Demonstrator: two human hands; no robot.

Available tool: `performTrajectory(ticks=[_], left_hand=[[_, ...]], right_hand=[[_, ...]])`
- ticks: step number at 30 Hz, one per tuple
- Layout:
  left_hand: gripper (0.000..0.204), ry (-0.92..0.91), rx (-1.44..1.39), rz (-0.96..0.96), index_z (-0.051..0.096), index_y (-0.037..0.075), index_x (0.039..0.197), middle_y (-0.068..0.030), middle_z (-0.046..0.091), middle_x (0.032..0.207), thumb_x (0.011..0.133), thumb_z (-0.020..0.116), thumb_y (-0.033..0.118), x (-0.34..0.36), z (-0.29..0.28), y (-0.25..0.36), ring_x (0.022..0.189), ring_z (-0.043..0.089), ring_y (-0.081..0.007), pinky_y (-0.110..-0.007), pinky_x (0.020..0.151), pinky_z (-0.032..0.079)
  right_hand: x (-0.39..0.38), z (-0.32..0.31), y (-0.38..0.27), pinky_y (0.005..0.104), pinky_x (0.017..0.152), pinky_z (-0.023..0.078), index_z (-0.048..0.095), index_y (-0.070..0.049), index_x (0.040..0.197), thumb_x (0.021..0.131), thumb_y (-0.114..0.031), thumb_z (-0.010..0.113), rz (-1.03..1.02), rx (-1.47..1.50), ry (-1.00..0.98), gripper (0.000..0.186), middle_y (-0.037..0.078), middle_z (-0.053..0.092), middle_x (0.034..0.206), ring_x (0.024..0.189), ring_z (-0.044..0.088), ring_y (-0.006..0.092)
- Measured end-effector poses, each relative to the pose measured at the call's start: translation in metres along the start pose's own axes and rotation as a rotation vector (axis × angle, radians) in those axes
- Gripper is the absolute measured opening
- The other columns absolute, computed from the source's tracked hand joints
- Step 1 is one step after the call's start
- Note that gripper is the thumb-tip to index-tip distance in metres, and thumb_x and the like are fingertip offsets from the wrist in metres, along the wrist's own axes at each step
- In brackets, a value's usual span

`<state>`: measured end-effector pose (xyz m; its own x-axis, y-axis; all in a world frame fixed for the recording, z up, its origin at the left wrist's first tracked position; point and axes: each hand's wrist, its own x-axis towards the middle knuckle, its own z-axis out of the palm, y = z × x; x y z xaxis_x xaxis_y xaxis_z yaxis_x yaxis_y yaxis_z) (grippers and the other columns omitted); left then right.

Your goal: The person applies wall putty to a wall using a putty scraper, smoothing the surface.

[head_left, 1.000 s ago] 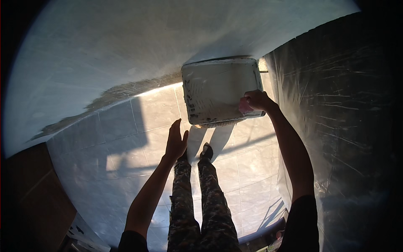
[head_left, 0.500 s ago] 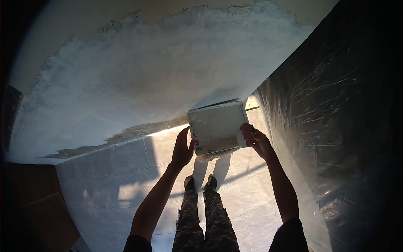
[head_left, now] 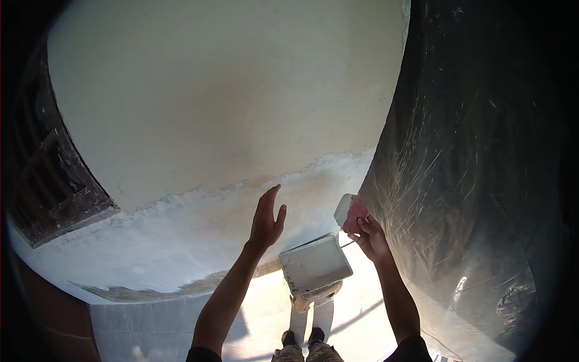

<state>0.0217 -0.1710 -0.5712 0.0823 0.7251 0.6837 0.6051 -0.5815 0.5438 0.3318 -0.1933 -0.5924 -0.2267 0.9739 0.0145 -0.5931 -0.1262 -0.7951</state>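
My right hand point(head_left: 369, 239) grips a small flat putty scraper point(head_left: 354, 216), pinkish red on the grip side and whitish toward its outer edge. It is raised in front of the wall, close to the dark plastic sheet. My left hand point(head_left: 266, 222) is open, fingers stretched upward and thumb apart, in front of the wall point(head_left: 211, 114) and holding nothing. Between and below both hands stands a pale, square-topped container point(head_left: 315, 263) with smudged sides, apart from either hand. Whether its top is a lid or a board I cannot tell.
Rough whitish coating point(head_left: 175, 235) covers the lower wall below a cream upper part. A dark barred window frame point(head_left: 66, 187) is at left. Dark plastic sheeting point(head_left: 464, 181) hangs along the right. Pale sunlit floor tiles point(head_left: 259, 308) lie below, around my feet.
My view has tilted up the wall. Both hands have risen away from the square-topped container, which now sits lower in view. The scraper has come up with my right hand.
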Motion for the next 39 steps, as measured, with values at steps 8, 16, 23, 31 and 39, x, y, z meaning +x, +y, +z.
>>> performTrajectory(ticks=[8,16,23,31,39], left_hand=[[0.049,0.165,0.064,0.24,0.04,0.002,0.143,-0.0178,0.047,0.141,0.096,0.053,0.01,0.111,-0.074,0.061,0.132,0.044,-0.0332,-0.043,0.11,0.038],[0.05,0.297,0.207,0.404,0.04,0.003,0.143,-0.0165,0.046,0.142,0.096,0.054,0.009,0.197,-0.122,0.103,0.133,0.043,-0.0325,-0.043,0.109,0.038],[0.05,0.371,0.347,0.507,0.039,0.003,0.143,-0.015,0.046,0.142,0.096,0.054,0.012,0.273,-0.15,0.138,0.133,0.042,-0.0321,-0.044,0.109,0.037],[0.048,0.437,0.503,0.572,0.042,0.002,0.14,-0.0147,0.046,0.141,0.095,0.054,0.013,0.327,-0.17,0.164,0.133,0.042,-0.0318,-0.042,0.11,0.037],[0.052,0.471,0.608,0.651,0.041,0.003,0.141,-0.0156,0.046,0.142,0.092,0.057,0.013,0.362,-0.173,0.169,0.132,0.042,-0.0336,-0.043,0.111,0.035]], right_hand=[[0.011,0.087,-0.085,0.0424,0.087,0.06,0.053,-0.001,0.127,0.097,-0.006,0.053,-0.179,-0.018,0.033,0.031,0.01,0.058,0.121,0.107,0.063,0.0248],[0.039,0.168,-0.16,0.0398,0.085,0.061,0.058,-0.001,0.126,0.099,-0.009,0.052,-0.383,-0.105,-0.018,0.029,0.009,0.062,0.118,0.104,0.064,0.0227],[0.095,0.21,-0.212,0.0335,0.086,0.056,0.059,0.001,0.127,0.102,-0.016,0.051,-0.836,-0.451,-0.071,0.031,0.01,0.066,0.111,0.098,0.065,0.0185],[0.165,0.252,-0.255,0.0371,0.082,0.052,0.061,-0.001,0.126,0.09,0.003,0.058,-1.644,-0.967,0.175,0.036,0.018,0.068,0.102,0.092,0.065,0.0292],[0.222,0.272,-0.26,0.0416,0.089,0.052,0.063,-0.003,0.126,0.078,0.006,0.066,-2.009,-1.128,0.326,0.048,0.012,0.064,0.126,0.102,0.061,0.0339]])
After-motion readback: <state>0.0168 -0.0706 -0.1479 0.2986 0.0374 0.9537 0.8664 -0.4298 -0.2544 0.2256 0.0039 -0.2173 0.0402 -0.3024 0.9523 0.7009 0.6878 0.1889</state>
